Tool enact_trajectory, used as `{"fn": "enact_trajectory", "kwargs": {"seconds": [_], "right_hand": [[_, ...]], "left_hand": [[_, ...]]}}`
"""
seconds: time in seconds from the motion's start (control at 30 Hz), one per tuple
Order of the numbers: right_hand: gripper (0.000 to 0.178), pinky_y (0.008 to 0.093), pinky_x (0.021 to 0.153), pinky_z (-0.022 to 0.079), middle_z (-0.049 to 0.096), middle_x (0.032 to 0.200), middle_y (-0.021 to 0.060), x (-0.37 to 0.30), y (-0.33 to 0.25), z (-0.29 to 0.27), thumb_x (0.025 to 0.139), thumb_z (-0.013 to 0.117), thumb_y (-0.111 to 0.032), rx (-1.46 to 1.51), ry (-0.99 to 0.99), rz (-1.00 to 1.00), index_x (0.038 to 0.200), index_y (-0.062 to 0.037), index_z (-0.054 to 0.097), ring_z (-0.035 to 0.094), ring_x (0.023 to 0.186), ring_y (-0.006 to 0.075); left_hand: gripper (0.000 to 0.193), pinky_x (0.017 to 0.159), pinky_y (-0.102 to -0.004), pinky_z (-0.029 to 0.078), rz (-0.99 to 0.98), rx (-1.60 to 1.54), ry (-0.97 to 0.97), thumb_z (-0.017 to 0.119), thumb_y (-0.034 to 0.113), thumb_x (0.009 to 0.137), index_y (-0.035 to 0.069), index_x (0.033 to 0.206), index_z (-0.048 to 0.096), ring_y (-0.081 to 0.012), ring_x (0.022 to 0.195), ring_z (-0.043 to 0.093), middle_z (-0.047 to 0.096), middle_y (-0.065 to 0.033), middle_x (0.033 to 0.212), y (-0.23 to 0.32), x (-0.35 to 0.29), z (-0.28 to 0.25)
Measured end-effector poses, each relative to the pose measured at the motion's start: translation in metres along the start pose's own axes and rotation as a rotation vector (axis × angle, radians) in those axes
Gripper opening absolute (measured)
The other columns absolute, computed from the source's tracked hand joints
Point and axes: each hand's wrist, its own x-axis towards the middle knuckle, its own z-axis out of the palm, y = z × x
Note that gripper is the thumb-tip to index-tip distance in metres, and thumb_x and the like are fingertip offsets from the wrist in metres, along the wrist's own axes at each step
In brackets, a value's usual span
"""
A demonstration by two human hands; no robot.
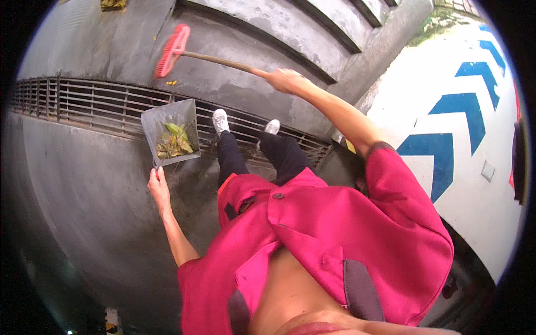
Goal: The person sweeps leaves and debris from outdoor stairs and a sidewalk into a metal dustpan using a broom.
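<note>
My right hand grips the end of a long wooden handle on a broom. At the far end, the broom's pink head is slightly blurred, beyond the drain grate. My left hand is closed at the near edge of a grey metal dustpan; the part inside the fingers is mostly hidden. Green and brown leaves lie in the dustpan, which overlaps the grate in view. A few small yellow bits lie on the ground just below the broom head.
A long metal drain grate crosses the concrete ground, with my shoes at it. Grey steps rise at the far side. To the right stands a white surface with blue chevrons. More yellow leaves lie at the far left.
</note>
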Motion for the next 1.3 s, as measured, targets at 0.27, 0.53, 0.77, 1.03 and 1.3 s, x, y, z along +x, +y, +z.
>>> {"fn": "enact_trajectory", "kwargs": {"seconds": [0.27, 0.53, 0.77, 1.03, 1.3], "right_hand": [[0.064, 0.0458, 0.069, 0.05, 0.061, 0.094, 0.0228, -0.06, 0.154, 0.089, 0.089, 0.031, -0.01, -0.094, 0.003, 0.188, 0.138, -0.0462, 0.013, 0.063, 0.082, 0.0361], [0.07, 0.0459, 0.069, 0.049, 0.063, 0.088, 0.0238, -0.254, 0.29, 0.277, 0.088, 0.042, -0.017, -0.035, -0.358, 0.387, 0.142, -0.0387, 0.002, 0.064, 0.078, 0.0341], [0.064, 0.0334, 0.041, 0.042, 0.057, 0.072, 0.0147, -0.368, 0.243, 0.299, 0.086, 0.05, -0.013, 0.905, 0.069, 0.488, 0.141, -0.0275, 0.021, 0.048, 0.045, 0.0186], [0.048, 0.0278, 0.032, 0.04, 0.043, 0.058, 0.0028, -0.296, 0.178, 0.3, 0.078, 0.045, -0.002, 1.251, 0.223, 0.693, 0.123, -0.008, 0.027, 0.042, 0.037, 0.0117], [0.063, 0.0327, 0.04, 0.045, 0.054, 0.067, 0.0103, -0.269, 0.038, 0.297, 0.077, 0.046, -0.007, 1.254, -0.219, 0.113, 0.135, -0.0132, 0.021, 0.054, 0.046, 0.0173]], "left_hand": [[0.029, 0.054, -0.0341, 0.036, 0.11, 0.054, -0.037, 0.05, 0.025, 0.092, -0.002, 0.081, 0.046, -0.0182, 0.058, 0.034, 0.037, -0.0109, 0.062, 0.033, -0.021, 0.01], [0.028, 0.058, -0.0392, 0.039, 0.246, 0.136, -0.159, 0.047, 0.024, 0.093, -0.002, 0.086, 0.05, -0.0339, 0.06, 0.042, 0.05, -0.0213, 0.07, 0.099, -0.033, 0.064], [0.038, 0.082, -0.045, 0.043, 0.438, 0.459, -0.359, 0.046, 0.03, 0.092, -0.002, 0.11, 0.056, -0.0404, 0.099, 0.054, 0.059, -0.024, 0.103, 0.126, 0.009, 0.101], [0.03, 0.062, -0.0491, 0.047, 0.745, 0.703, -0.421, 0.047, 0.03, 0.091, 0.002, 0.096, 0.055, -0.0413, 0.075, 0.059, 0.061, -0.0237, 0.076, 0.162, 0.016, 0.178], [0.028, 0.059, -0.0507, 0.047, 0.764, 0.709, -0.429, 0.047, 0.03, 0.092, 0.003, 0.091, 0.052, -0.0415, 0.072, 0.06, 0.06, -0.0238, 0.073, 0.144, 0.008, 0.168]]}}
